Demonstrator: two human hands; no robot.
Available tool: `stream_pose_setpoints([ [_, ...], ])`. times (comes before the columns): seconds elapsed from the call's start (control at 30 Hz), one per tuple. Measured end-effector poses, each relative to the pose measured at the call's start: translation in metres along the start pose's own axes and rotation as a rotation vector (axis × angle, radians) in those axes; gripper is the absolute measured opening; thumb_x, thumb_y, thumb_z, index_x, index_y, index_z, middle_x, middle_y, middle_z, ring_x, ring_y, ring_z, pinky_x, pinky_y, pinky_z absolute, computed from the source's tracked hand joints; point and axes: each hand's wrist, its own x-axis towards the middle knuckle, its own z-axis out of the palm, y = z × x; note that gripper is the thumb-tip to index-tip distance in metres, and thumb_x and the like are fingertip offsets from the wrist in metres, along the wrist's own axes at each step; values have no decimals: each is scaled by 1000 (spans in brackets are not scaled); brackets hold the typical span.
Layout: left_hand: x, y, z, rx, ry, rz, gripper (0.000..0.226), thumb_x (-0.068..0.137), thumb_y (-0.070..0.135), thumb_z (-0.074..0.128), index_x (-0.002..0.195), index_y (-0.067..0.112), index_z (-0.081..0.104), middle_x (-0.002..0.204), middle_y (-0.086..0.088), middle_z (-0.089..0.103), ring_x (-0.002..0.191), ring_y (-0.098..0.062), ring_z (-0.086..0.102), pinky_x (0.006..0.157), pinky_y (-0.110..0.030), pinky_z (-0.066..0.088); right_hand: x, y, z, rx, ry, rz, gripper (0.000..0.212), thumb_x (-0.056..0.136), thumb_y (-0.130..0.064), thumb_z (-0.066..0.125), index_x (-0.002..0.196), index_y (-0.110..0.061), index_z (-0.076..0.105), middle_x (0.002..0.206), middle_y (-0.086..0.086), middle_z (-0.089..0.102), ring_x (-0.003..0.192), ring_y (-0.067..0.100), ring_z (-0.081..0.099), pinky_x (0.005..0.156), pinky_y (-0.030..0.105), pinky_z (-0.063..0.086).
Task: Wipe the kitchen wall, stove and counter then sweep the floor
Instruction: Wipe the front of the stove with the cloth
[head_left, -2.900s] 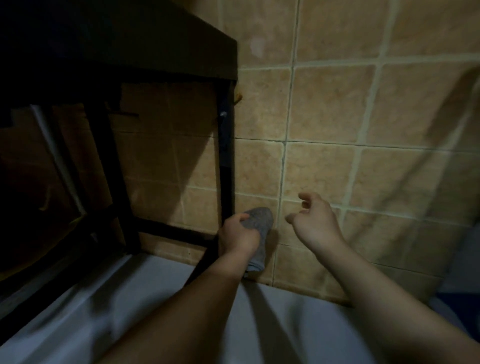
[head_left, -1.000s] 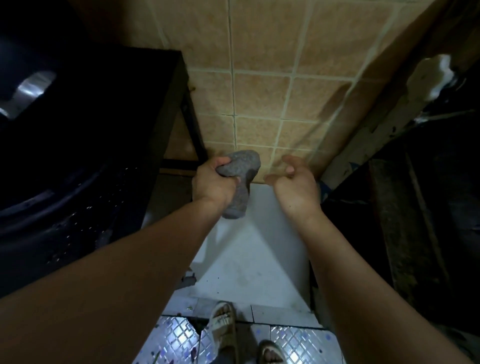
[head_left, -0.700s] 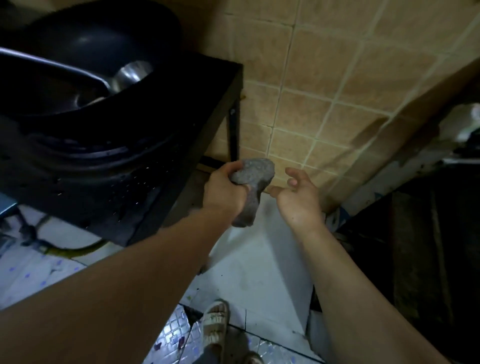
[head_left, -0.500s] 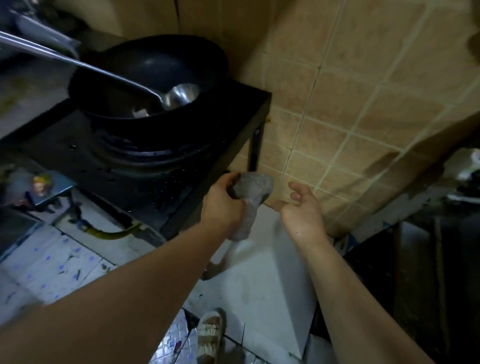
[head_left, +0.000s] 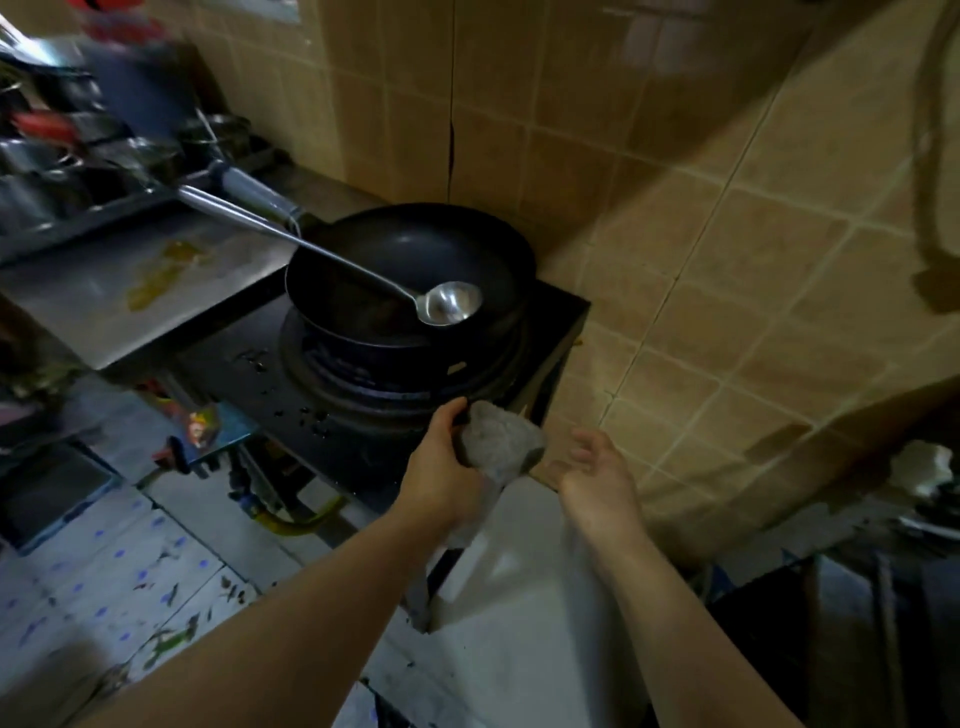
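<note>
My left hand (head_left: 441, 467) grips a bunched grey cloth (head_left: 501, 444) just off the near right corner of the black stove (head_left: 291, 395). A tail of the cloth hangs down below the hand. My right hand (head_left: 597, 473) hovers beside the cloth, palm up with relaxed fingers, holding nothing. A black wok (head_left: 410, 265) sits on the burner with a steel ladle (head_left: 447, 304) resting in it. The steel counter (head_left: 130, 291) left of the stove carries a yellowish stain. The tan tiled wall (head_left: 727, 234) rises behind and to the right.
Pots and metal containers (head_left: 78, 161) crowd the rack at the far left. A white block (head_left: 519, 597) stands below my hands beside the stove. The patterned floor tiles (head_left: 104, 571) are littered with bits. Dark clutter fills the right side.
The view has risen from the low wall under the stove to the stove top, bringing wok and counter into sight. My left hand keeps hold of the cloth; both hands stay close together.
</note>
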Motion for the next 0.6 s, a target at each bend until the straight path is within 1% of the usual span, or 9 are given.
stream_pose_setpoints([
  [0.03,1,-2,-5,-70,-6,22,53,91,0,53,137,20,37,137,-12,43,124,-27,45,106,-41,39,-1,-3,7,7,-15,20,47,91,-8,56,135,-15,43,132,6,50,111,20,53,90,27,43],
  [0.1,2,-3,-12,-12,32,80,35,97,5,44,128,21,43,127,-11,51,114,-26,52,97,-34,45,-5,-7,18,3,-49,53,47,92,-12,57,136,-15,43,132,6,52,113,20,53,85,24,40],
  [0.17,3,-6,-25,-15,-40,97,56,90,-2,53,137,23,35,120,-2,55,111,-21,55,94,-28,46,-7,-10,32,17,-71,78,45,93,-18,57,135,-15,43,129,6,54,112,20,54,87,24,41],
  [0.23,6,-12,-31,117,-101,96,79,81,-4,62,145,24,24,126,2,53,115,-13,52,103,-29,41,-8,-9,45,73,-109,132,40,93,-25,57,131,-19,45,125,5,58,107,20,57,94,33,47],
  [0.3,8,-15,-32,141,-189,116,86,79,-4,62,146,30,21,132,7,52,117,-8,52,104,-30,42,-9,-8,55,155,-163,181,35,94,-28,55,127,-24,47,122,2,60,105,20,59,93,42,51],
  [0.37,10,-16,-26,106,-243,110,88,79,-8,59,146,34,20,135,8,50,117,-8,53,103,-30,43,-7,-7,61,238,-182,211,32,96,-23,52,127,-26,46,121,1,60,106,21,60,87,42,54],
  [0.47,19,-15,-20,13,-277,66,92,75,-11,62,145,34,23,137,5,46,118,-8,51,98,-26,45,4,-3,64,338,-83,173,26,94,-7,52,114,-24,51,116,5,62,103,23,62,88,46,54],
  [0.53,27,-12,-20,-77,-239,-32,85,74,-7,68,139,32,30,126,6,50,108,-6,53,86,-21,47,13,-3,64,354,-8,134,24,92,-2,52,99,-25,53,110,9,64,102,28,62,92,51,51],
  [0.6,38,-12,-23,-176,-174,-174,60,77,6,73,126,22,42,110,2,59,95,-10,59,78,-24,50,22,-4,66,376,21,106,23,93,-3,51,93,-26,55,105,10,66,100,29,64,91,50,51],
])
